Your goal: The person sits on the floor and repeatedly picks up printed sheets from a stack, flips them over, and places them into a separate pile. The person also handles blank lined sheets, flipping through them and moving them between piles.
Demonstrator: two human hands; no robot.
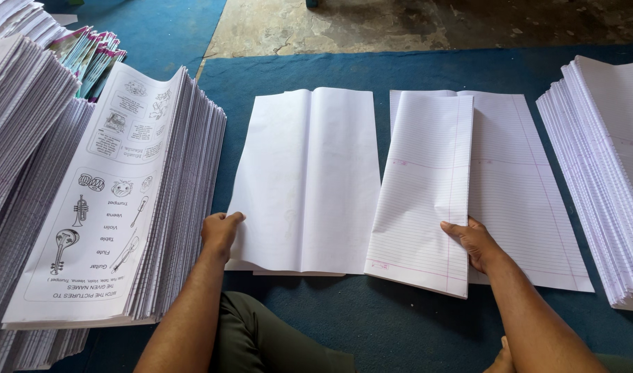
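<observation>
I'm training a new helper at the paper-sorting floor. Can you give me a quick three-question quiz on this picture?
1. True or false: the left hand grips the edge of the blank folded sheet.
2. What does the right hand hold? A) ruled sheet B) printed stack C) nothing
3. Fill in: the sheets lie on a ____ mat.

Key: 1 true; 2 A; 3 blue.
</observation>
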